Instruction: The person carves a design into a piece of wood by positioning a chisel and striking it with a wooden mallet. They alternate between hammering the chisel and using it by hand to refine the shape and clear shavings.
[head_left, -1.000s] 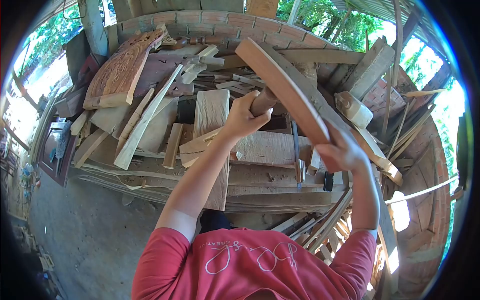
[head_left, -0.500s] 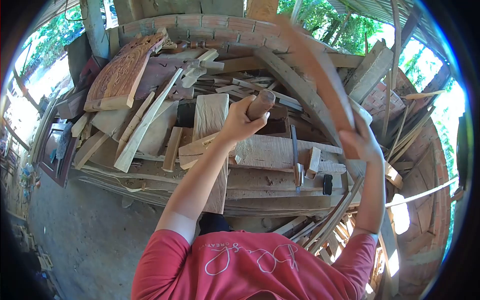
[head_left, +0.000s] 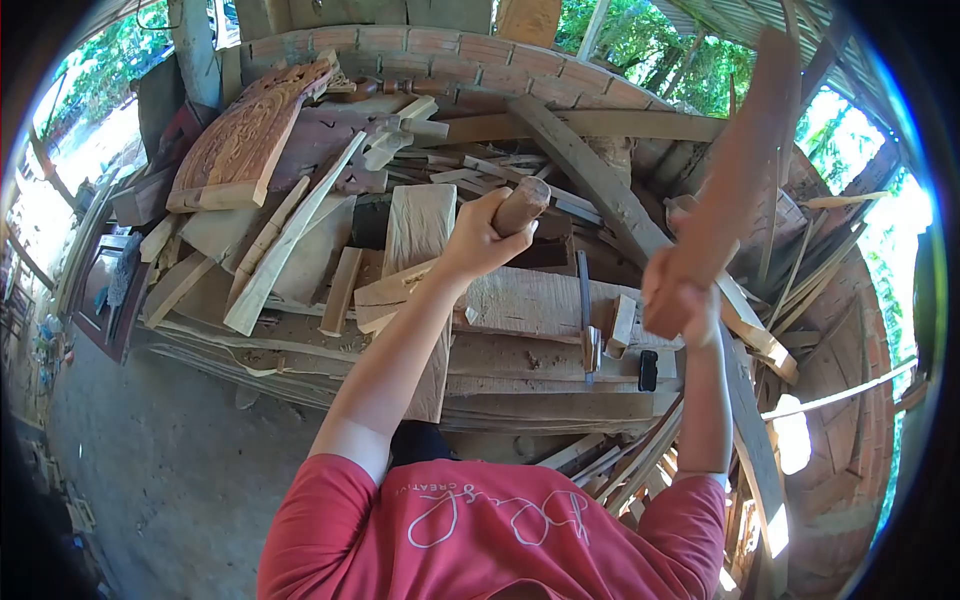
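Observation:
My left hand [head_left: 487, 238] is wrapped round the thick wooden handle of a chisel [head_left: 523, 206], its round end up; the blade is hidden beneath the hand. Below and beside it lies a pale timber beam [head_left: 525, 305] on the bench. On the right, my right hand [head_left: 682, 295] grips a long brown wooden mallet [head_left: 738, 165], raised and tilted up to the right, slightly blurred. A metal square [head_left: 587, 318] leans across the beam, with a small wood block [head_left: 621, 322] beside it. A small black object [head_left: 648, 370] sits at the bench's near edge.
A carved wooden panel [head_left: 240, 140] leans at the back left beside pale wood strips [head_left: 295, 235]. A brick wall [head_left: 430, 42] curves behind. A thick grey timber [head_left: 590, 180] slopes across the right, where loose sticks [head_left: 820, 260] lean. A wide board [head_left: 420, 225] passes under the beam.
My right hand has shifted left, and the mallet's far end has swung from upper left to upper right. My left hand keeps its grip on the chisel in about the same place.

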